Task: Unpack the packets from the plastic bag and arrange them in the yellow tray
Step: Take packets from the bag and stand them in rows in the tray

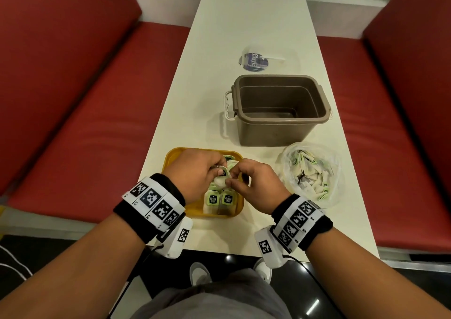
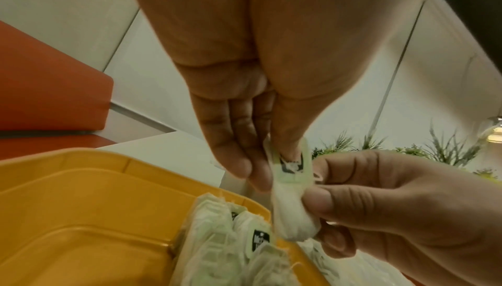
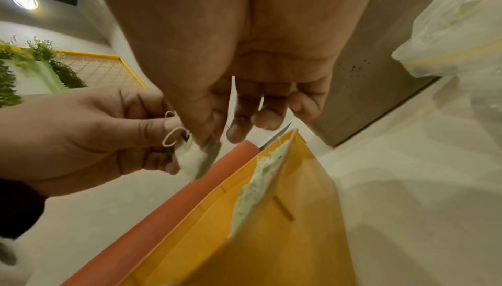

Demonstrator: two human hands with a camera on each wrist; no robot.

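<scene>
A yellow tray (image 1: 170, 162) sits at the near edge of the white table, with several green-labelled tea packets (image 1: 220, 200) standing in its right half. Both hands meet just above those packets and pinch one small white packet (image 1: 222, 180) between them. My left hand (image 1: 219, 171) pinches its labelled top between thumb and fingers (image 2: 267, 168). My right hand (image 1: 233, 180) pinches its lower white part (image 2: 290, 211). A string loop (image 3: 174, 138) curls off the packet. The clear plastic bag (image 1: 312, 172) with several more packets lies open right of the tray.
A brown plastic bin (image 1: 280, 108) with a white handle stands behind the tray and the bag. A clear cup lid with a purple label (image 1: 255, 61) lies farther back. Red benches (image 1: 73, 99) flank the narrow table (image 1: 244, 25).
</scene>
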